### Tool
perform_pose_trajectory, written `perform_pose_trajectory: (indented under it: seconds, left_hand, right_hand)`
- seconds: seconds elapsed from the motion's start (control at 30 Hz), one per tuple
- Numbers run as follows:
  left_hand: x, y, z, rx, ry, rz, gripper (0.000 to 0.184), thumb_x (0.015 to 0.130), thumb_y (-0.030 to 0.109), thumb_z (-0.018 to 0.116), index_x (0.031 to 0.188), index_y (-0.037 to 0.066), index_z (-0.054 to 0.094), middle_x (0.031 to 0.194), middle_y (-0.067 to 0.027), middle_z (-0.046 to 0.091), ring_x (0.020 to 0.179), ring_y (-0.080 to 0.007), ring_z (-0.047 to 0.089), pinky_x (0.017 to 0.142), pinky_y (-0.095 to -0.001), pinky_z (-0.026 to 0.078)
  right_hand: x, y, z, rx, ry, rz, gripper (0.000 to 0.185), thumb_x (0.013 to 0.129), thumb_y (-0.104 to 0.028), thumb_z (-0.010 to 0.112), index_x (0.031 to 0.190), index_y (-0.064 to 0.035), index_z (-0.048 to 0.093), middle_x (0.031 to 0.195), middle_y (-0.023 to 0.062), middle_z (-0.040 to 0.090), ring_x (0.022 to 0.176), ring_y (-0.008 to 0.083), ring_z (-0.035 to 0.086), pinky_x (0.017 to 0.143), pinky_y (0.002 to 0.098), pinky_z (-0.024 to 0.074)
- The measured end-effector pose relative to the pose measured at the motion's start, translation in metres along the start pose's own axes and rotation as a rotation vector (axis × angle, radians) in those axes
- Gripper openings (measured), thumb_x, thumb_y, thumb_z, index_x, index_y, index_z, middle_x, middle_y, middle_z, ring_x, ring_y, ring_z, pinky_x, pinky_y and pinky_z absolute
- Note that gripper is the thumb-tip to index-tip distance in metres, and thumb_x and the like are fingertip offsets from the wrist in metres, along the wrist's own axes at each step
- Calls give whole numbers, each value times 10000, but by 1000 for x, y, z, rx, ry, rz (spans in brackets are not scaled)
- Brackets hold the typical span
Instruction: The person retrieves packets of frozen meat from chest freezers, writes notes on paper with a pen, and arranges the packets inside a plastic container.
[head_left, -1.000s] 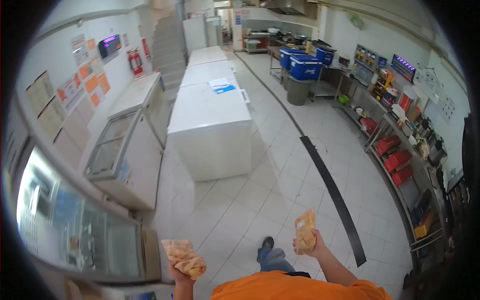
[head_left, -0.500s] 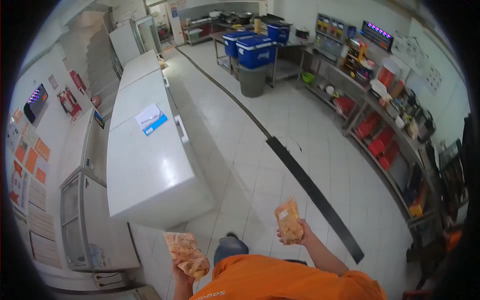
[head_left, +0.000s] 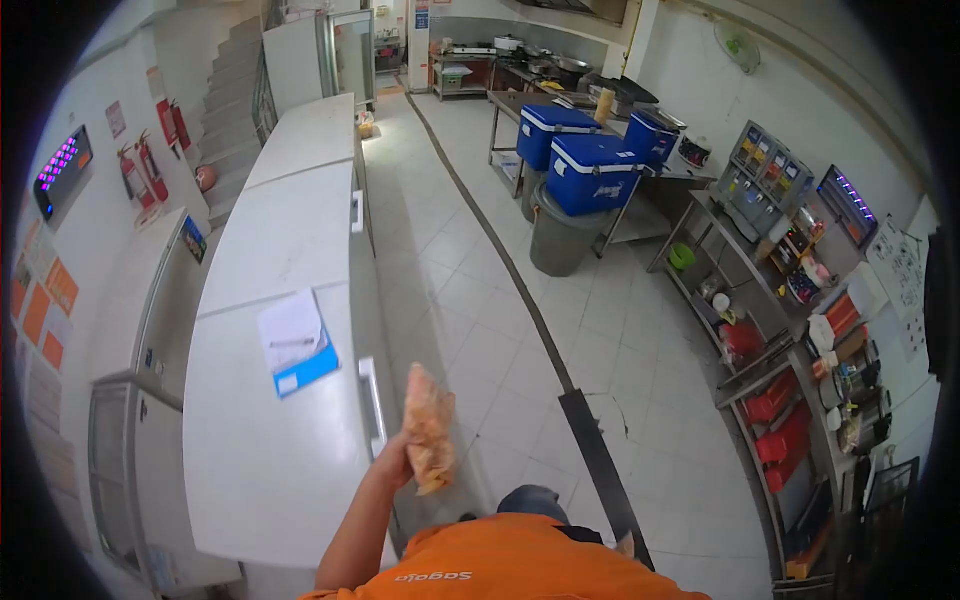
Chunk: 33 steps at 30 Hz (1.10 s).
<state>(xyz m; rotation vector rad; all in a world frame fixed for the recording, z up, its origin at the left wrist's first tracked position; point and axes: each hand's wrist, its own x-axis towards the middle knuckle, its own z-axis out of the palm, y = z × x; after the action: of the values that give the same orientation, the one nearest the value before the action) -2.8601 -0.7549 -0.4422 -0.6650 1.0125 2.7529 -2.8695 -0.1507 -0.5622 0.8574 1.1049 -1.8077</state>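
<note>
My left hand (head_left: 398, 460) is closed on a clear plastic bag of orange-yellow food pieces (head_left: 430, 432), probably raw meat. The bag hangs roughly upright over the floor, close to the handle (head_left: 373, 402) of a white chest freezer (head_left: 270, 470). A notepad (head_left: 293, 328) with a pen lies on the freezer lid, overlapping a blue-and-white packet (head_left: 308, 372). My right hand is hidden below my orange shirt (head_left: 520, 560). Only a small pale tip (head_left: 627, 545) shows beside the shirt, and I cannot tell whether it belongs to the second bag.
A dark strip (head_left: 600, 450) runs along the tiled floor (head_left: 500, 400). Blue cooler boxes (head_left: 597, 175) stand ahead, one above a grey bin (head_left: 562, 235). Metal shelving (head_left: 700, 300) with red containers lines the right side. Another freezer (head_left: 150, 300) is at left.
I have moved forward alongside the freezer. My left hand with its bag has come up and right in view, near the freezer handle. My right hand and its bag have dropped out of sight.
</note>
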Motion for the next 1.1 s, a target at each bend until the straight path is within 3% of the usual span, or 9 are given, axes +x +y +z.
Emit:
perform_pose_trajectory:
  seconds: [0.13,0.23,0.33,0.43,0.6,0.7,0.83,0.9,1.1]
  left_hand:
    - [174,81,6,396,100,-114,802,871,225,642,1595,128,312,1372,-130,560,1211,-295,595,1036,-434,515]
    - [279,98,-60,603,152,-330,834,846,225,654,1602,164,306,1364,-126,561,1193,-274,595,1009,-426,520]
    - [358,83,-146,778,196,-307,814,833,221,660,1580,142,346,1307,-125,585,1158,-257,592,965,-436,528]
    - [363,72,-209,720,334,-493,803,838,216,650,1579,143,349,1305,-122,585,1155,-255,590,964,-433,527]
    - [406,108,-216,476,542,-640,784,848,208,634,1577,145,354,1302,-117,584,1150,-252,586,962,-428,524]
    - [479,159,-213,392,607,-663,773,854,203,624,1576,147,356,1300,-114,583,1146,-249,584,961,-426,523]
    - [590,254,-221,341,624,-634,758,861,196,611,1575,148,360,1298,-110,582,1142,-246,581,960,-422,521]
    - [649,306,-231,338,598,-591,751,865,193,605,1575,149,362,1296,-108,582,1139,-245,580,959,-420,520]
    - [889,500,-299,380,402,-315,730,877,183,585,1573,151,368,1292,-102,581,1133,-241,575,957,-414,517]
  right_hand:
    - [92,-99,73,-72,61,11,641,940,-540,574,1355,-51,564,1171,223,653,1079,419,654,890,604,538]
    - [170,-180,114,-141,94,39,645,941,-538,578,1363,-50,561,1184,219,653,1088,422,653,892,606,538]
    - [250,-275,157,-232,91,95,649,942,-535,582,1372,-50,558,1197,215,653,1096,425,652,894,609,538]
    - [325,-375,197,-365,56,194,652,943,-532,585,1380,-49,555,1211,211,653,1104,429,652,896,612,537]
    - [478,-582,277,-576,-109,283,659,944,-528,591,1394,-48,550,1233,205,653,1119,434,650,898,616,536]
    - [553,-713,388,-504,-348,258,597,974,-503,526,1319,-19,582,1205,193,679,1078,376,688,842,559,563]
    - [624,-812,522,-368,-294,226,605,966,-495,540,1348,-27,573,1223,193,673,1076,366,688,861,560,564]
    - [635,-836,584,-404,-103,240,620,965,-502,557,1378,-40,559,1256,187,663,1067,353,686,901,574,560]
    - [780,-881,702,-343,-104,149,641,927,-520,542,1339,-31,579,1193,213,671,1086,411,660,856,568,552]
